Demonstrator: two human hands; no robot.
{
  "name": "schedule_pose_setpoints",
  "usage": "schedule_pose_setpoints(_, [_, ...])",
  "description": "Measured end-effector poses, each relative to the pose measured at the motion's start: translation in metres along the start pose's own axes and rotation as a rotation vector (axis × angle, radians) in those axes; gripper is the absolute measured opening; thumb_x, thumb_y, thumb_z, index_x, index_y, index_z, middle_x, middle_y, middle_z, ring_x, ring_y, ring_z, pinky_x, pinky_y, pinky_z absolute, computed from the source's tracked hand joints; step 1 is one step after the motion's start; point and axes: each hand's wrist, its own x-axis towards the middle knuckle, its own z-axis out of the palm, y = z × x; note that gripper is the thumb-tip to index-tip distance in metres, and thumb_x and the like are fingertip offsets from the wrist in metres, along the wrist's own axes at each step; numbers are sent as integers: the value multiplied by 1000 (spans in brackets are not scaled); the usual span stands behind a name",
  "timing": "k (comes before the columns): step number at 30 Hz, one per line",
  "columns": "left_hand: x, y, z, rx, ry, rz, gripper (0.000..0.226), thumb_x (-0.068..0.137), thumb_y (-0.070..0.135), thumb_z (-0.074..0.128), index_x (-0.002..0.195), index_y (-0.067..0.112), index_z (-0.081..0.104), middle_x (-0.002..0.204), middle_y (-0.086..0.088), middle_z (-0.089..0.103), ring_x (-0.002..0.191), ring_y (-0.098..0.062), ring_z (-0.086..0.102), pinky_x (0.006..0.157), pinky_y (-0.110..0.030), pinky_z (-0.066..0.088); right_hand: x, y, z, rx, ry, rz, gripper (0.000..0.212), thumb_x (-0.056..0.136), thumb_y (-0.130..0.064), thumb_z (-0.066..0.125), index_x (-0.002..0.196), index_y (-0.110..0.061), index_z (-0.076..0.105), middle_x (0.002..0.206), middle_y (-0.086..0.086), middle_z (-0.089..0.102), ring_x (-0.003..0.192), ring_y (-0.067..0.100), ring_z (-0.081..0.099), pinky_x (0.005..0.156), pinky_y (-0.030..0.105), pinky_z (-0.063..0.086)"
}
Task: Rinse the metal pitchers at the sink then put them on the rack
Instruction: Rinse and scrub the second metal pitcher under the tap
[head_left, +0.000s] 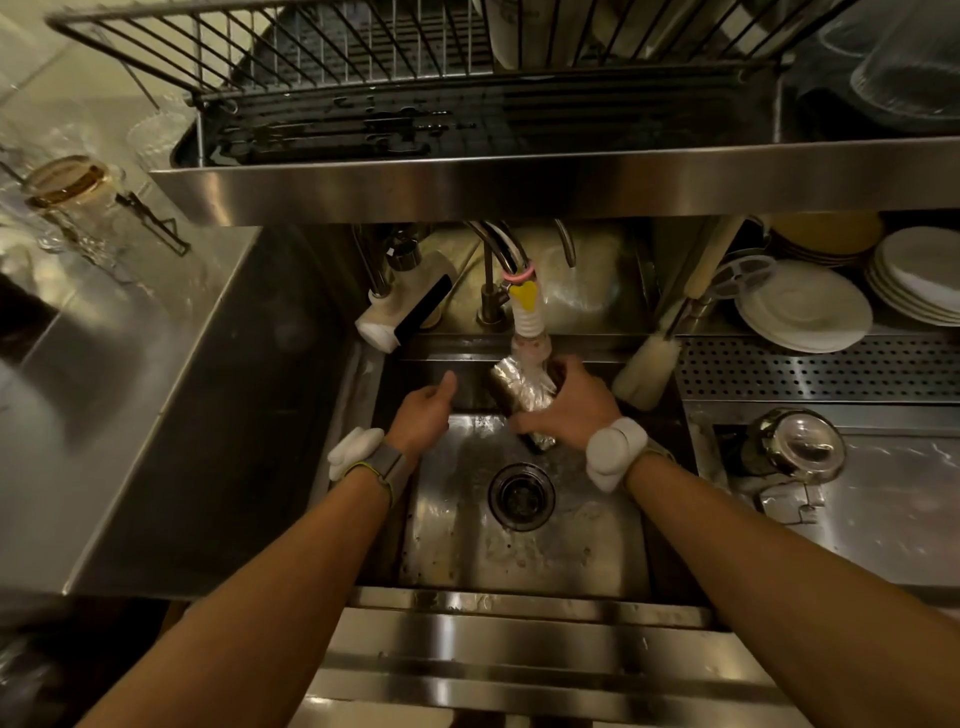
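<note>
Over the sink (571, 545): I see both hands inside the basin, with the forearms coming in from 6 o'clock.
Pitcher (519, 392): it is tilted under the tap's nozzle, off the basin floor, at 12 o'clock from the drain. Water runs over it and the metal glistens.
Right hand (569, 410): the fingers are wrapped round the pitcher from its 3 o'clock side. I cannot see the fingertips behind the metal.
Left hand (423, 413): it is at 9 o'clock from the pitcher, near it but apart. The thumb sticks out toward 12 o'clock, the fingers are loosely bent, and it holds nothing.
Tap (527, 317): it has a white ribbed nozzle with a yellow tag and a pink band, just above the pitcher.
Drain (521, 496): a round, dark strainer in the wet basin floor, at 6 o'clock from the pitcher.
Rack (415, 62): a wire rack on the shelf over the sink, at 12 o'clock, with a wet tray beneath it.
Plates (802, 309): white stacks at 2 o'clock on the perforated ledge.
Brush (649, 364): it leans at the basin's far corner, at 3 o'clock from the tap.
Wristbands (613, 452): one white padded band on each wrist.
</note>
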Motion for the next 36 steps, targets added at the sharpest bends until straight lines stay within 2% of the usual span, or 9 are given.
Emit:
schedule_pose_setpoints(4, [-4,1,2,-3,-2,-6,39,95,53,37,98,18,54,98,-7,58,83,-20,55,60,-26,40,2,-9,5,125,-44,1,111,40,-54,84,133,-15,37,123,1,57,108,22,57,86,31,47])
schedule_pose_setpoints(8, [-6,-2,5,-21,-43,-39,40,94,55,36,107,21,55,105,-5,59,88,-19,58,60,-25,40,2,14,5,202,-59,217,100,50,-46,87,134,-12,44,126,4,57,108,24,58,90,34,48])
schedule_pose_setpoints(12, [-2,-4,13,-66,-116,-88,44,96,52,35,118,20,55,106,-6,61,86,-17,60,59,-24,43,5,18,13,650,-144,357,75,61,-38,83,126,-12,55,107,7,69,90,22,67,77,35,56])
schedule_pose_setpoints(15, [-1,-1,24,-256,-152,-93,38,101,39,32,106,14,60,90,-6,65,71,-14,62,56,-24,44,5,27,18,863,-154,442,77,68,-39,77,134,-16,45,117,11,63,101,29,63,81,50,55])
schedule_pose_setpoints(18, [1,1,31,-334,-127,-68,27,101,26,36,85,17,56,76,-2,62,55,-7,64,58,-23,44,7,34,16,826,-146,469,58,74,-43,66,125,-18,52,123,13,58,107,31,58,80,48,54])
schedule_pose_setpoints(20, [1,4,32,-305,-160,-45,22,100,23,41,85,18,57,74,-1,61,58,-7,64,63,-25,44,7,37,16,767,-169,483,54,74,-47,66,119,-19,55,119,11,60,103,29,59,73,39,54])
schedule_pose_setpoints(25, [0,11,36,-158,-256,33,7,93,24,56,88,23,62,78,1,66,76,-12,62,74,-30,43,4,39,23,696,-212,472,48,64,-36,82,105,-20,62,89,1,72,66,13,70,46,23,51])
schedule_pose_setpoints(30, [4,10,33,-191,-193,-10,26,93,41,51,84,20,64,83,-3,64,73,-15,59,65,-25,39,5,37,26,677,-161,488,85,66,-30,82,136,-18,34,110,3,59,84,19,62,49,28,50])
schedule_pose_setpoints(36, [2,3,36,-31,-207,-11,42,89,34,60,127,17,55,119,-6,63,98,-19,60,71,-29,44,9,30,17,731,-198,459,67,75,-29,73,133,-17,42,108,8,63,87,22,63,59,34,54])
